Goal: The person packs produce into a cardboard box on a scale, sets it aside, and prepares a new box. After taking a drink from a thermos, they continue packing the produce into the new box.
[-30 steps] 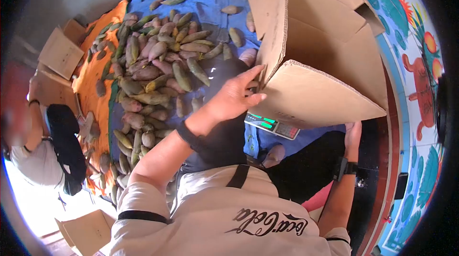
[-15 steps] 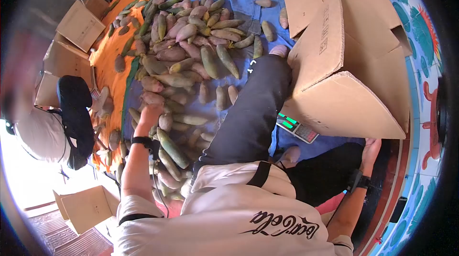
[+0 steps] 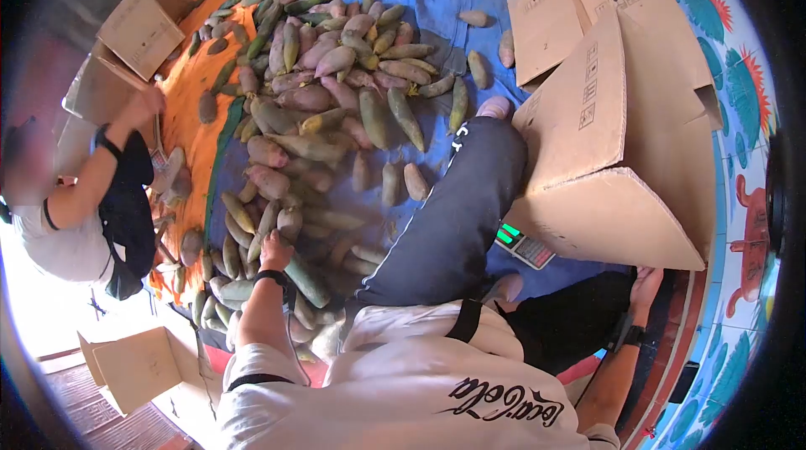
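Note:
My left hand (image 3: 275,250) is down in the near left part of a pile of long gourd-like vegetables (image 3: 306,97), some green, some pinkish brown. Its fingers curl at the near end of a slim greenish gourd (image 3: 266,222) and seem to grip it. A larger green gourd (image 3: 307,282) lies just right of the wrist. My right hand (image 3: 646,286) is low beside my bent right knee, close under the near corner of a big open cardboard box (image 3: 579,106). Its fingers are partly hidden there. A digital scale (image 3: 531,250) with a green display shows under the box's near side.
Gourds lie on a blue cloth (image 3: 428,13) and an orange cloth (image 3: 189,97). Another person (image 3: 71,223) sits at left, one arm reaching toward cardboard boxes (image 3: 138,30). A smaller open carton (image 3: 138,366) stands near left. A patterned tiled wall (image 3: 739,223) borders the right.
My left hand has moved nearer to me across the pile, from a pinkish gourd to a slim greenish one. The other person's arm has come up toward the boxes. The view has shifted slightly.

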### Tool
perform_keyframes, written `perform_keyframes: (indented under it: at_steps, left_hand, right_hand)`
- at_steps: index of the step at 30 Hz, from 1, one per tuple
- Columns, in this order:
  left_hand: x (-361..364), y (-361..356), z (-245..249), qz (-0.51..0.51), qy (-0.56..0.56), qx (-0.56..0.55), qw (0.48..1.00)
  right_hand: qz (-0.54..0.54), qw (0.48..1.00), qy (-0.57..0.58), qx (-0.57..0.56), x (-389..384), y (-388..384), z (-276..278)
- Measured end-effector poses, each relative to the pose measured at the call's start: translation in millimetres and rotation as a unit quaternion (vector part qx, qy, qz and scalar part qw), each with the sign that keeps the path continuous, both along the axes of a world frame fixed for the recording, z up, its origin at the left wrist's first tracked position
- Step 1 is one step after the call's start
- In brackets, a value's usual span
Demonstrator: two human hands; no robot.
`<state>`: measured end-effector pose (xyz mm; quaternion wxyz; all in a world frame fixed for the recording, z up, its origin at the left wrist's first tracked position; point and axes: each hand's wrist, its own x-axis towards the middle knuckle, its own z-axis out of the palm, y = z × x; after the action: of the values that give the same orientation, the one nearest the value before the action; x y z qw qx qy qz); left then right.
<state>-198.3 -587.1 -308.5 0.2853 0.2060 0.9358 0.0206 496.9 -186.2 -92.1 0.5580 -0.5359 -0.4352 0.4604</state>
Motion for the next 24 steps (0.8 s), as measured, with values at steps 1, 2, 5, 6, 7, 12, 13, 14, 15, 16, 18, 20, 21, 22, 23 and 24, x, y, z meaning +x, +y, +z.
perform_keyframes:
  at_steps: [1,2,5,6,7,12,13,14,15,16,18,20,21,22,23,24]
  left_hand:
    - [-3.0,9.1,-10.1,-0.007,0.0,-0.007,1.0]
    - [-4.7,15.6,-15.1,-0.012,0.002,-0.02,1.0]
    - [8.3,34.3,11.9,0.01,0.033,-0.011,0.999]
    - [6.0,34.3,7.5,0.01,0.049,-0.017,0.999]
    - [1.6,34.6,3.0,0.011,0.052,-0.012,0.999]
    - [-2.7,46.7,26.2,-0.192,0.052,-0.146,0.969]
    - [2.1,53.1,39.8,-0.113,0.046,-0.13,0.984]
    - [2.9,56.1,44.2,-0.114,0.052,-0.126,0.984]
    - [4.1,55.8,46.6,-0.091,0.018,-0.122,0.988]
    - [4.4,54.9,47.6,-0.068,-0.016,-0.118,0.99]
    - [2.6,55.1,40.5,-0.077,-0.027,-0.113,0.99]
    - [1.1,55.4,31.2,-0.087,-0.041,-0.111,0.989]
    - [-1.0,56.0,27.1,-0.092,-0.097,-0.101,0.986]
    - [-3.4,55.5,19.0,-0.096,-0.152,-0.091,0.979]
    - [-8.4,59.7,-6.9,-0.209,-0.147,-0.166,0.952]
    - [-5.2,62.9,-0.1,-0.211,-0.14,-0.166,0.953]
  right_hand:
    - [-0.007,1.0,-0.003,0.006,8.2,2.6,-4.0]
    - [-0.011,1.0,-0.002,0.015,10.8,1.7,-6.9]
    - [0.025,0.999,-0.015,0.043,16.3,2.3,-11.0]
    - [0.034,0.999,-0.012,0.032,21.6,4.4,-12.5]
    - [0.043,0.999,-0.008,0.021,26.4,6.6,-14.5]
    - [0.003,1.0,-0.012,-0.001,28.9,11.1,-23.4]
    - [0.022,1.0,-0.015,0.006,34.4,12.1,-27.3]
    - [0.041,0.999,-0.019,0.014,37.2,13.9,-31.2]
    - [0.039,0.999,-0.013,0.019,21.7,11.6,-25.3]
    - [-0.004,0.999,-0.015,0.034,5.6,8.2,-20.5]
    - [-0.05,0.997,-0.01,0.053,-14.8,4.6,-11.9]
    - [-0.085,0.996,-0.02,0.034,-18.1,3.4,-10.3]
    - [-0.087,0.995,-0.015,0.037,-18.7,3.6,-11.1]
    - [-0.085,0.995,-0.025,0.04,-19.3,3.9,-12.0]
    - [-0.083,0.995,-0.034,0.044,-19.6,5.0,-13.7]
    - [-0.086,0.995,-0.027,0.046,-16.7,5.4,-16.6]
